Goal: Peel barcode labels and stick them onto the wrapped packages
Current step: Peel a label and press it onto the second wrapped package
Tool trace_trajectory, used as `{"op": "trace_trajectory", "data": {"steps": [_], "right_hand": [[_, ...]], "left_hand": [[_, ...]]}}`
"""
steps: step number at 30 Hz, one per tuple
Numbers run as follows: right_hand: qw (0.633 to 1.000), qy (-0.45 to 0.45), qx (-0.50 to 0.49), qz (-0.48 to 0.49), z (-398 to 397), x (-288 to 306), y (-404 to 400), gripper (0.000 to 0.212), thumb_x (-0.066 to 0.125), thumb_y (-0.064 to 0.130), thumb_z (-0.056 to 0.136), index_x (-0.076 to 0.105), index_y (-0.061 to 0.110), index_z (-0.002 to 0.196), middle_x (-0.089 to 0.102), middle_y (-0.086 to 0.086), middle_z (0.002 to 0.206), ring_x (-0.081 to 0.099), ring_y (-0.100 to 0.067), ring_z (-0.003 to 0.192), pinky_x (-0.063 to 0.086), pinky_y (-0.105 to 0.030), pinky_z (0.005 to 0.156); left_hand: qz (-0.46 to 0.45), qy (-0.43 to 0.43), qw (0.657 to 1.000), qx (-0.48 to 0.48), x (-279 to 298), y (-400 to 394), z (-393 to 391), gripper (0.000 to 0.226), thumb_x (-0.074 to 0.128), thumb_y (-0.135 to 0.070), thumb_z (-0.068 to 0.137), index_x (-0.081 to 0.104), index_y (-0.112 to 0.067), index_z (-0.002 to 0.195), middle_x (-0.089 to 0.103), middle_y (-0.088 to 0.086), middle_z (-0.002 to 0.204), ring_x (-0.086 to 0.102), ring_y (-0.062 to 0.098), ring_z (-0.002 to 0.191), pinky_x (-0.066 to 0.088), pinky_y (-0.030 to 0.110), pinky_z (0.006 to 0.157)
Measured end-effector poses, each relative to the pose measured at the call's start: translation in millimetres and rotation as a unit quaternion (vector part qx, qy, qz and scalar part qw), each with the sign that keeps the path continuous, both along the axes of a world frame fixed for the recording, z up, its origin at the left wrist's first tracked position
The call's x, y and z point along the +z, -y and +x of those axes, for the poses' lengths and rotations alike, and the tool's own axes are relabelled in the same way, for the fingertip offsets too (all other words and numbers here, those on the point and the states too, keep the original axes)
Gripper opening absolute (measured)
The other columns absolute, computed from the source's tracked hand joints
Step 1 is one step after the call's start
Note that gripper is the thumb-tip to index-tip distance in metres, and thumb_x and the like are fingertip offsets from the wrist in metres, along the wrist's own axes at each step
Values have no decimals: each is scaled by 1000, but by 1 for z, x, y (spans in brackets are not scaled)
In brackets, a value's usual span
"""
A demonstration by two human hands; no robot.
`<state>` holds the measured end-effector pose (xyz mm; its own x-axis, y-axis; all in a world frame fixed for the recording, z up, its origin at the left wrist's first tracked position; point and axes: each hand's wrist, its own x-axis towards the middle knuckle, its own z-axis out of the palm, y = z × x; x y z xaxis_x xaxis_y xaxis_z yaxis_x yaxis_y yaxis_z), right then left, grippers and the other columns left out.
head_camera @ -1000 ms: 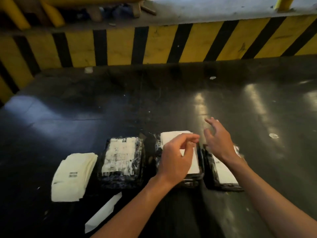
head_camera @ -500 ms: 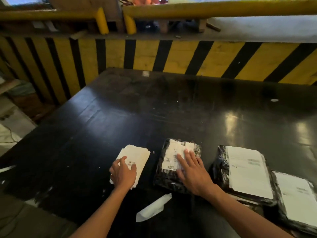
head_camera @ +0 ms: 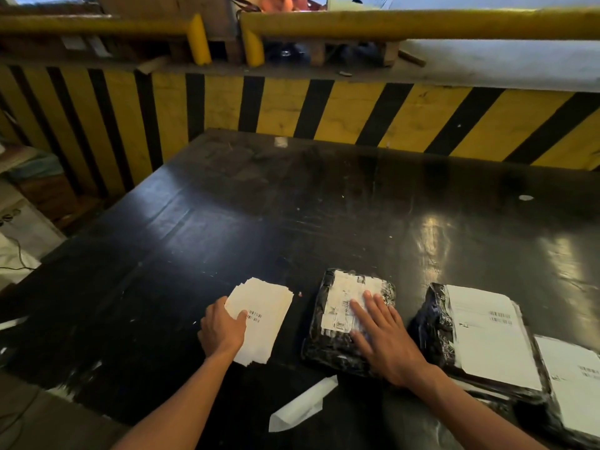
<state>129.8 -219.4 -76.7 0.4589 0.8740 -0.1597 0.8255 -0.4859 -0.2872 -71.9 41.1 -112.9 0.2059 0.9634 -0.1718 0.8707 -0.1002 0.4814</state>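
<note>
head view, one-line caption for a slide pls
Left hand on the label stack, right hand flat on a wrapped package on the black table.

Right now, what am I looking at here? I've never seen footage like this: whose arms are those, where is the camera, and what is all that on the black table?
No machine here: these are a person's two bare arms, filmed by a camera worn on their head, looking forward and down. They stand at a black table in front of a yellow-and-black striped barrier. The left hand rests on a stack of barcode labels, thumb on top. The right hand lies flat, fingers straight, on a black wrapped package that already carries a white label. Neither hand has a grip on anything lifted. To the right lie two more wrapped packages with white sheets on top. A strip of white paper lies near the table's front edge.
</note>
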Motion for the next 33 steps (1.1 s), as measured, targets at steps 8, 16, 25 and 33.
{"op": "trace_trajectory", "data": {"steps": [8,16,25,33], "right_hand": [[1000,-14,5,8,0,2,1,76,-7,71,83,-10,39,152,-24,4,159,-29,-16,144,-16,-34,116],[984,-157,-57,56,5,29,-12,62,40,60,93,31,34,149,17,-2,162,8,-21,151,10,-36,120],[686,-585,-237,361,9,127,-21,16,58,20,95,67,9,90,70,-12,88,65,-17,74,52,-29,70],[620,-631,-238,401,17,146,-11,13,58,19,94,67,16,86,70,-12,90,68,-20,81,49,-30,71]], "left_hand": [[-22,107,994,7,31,-6,8,15,63,-33,93,57,-20,93,66,5,102,61,21,91,50,45,91],[-126,275,943,-140,126,21,46,14,59,-32,96,65,-19,97,71,-2,90,68,18,82,52,27,64],[-142,309,897,-282,178,61,112,12,66,-33,90,64,-29,101,70,-10,95,69,13,88,56,32,75],[19,378,841,-388,179,123,136,13,73,-22,86,66,-28,96,61,-6,88,61,9,79,51,16,67]]}}
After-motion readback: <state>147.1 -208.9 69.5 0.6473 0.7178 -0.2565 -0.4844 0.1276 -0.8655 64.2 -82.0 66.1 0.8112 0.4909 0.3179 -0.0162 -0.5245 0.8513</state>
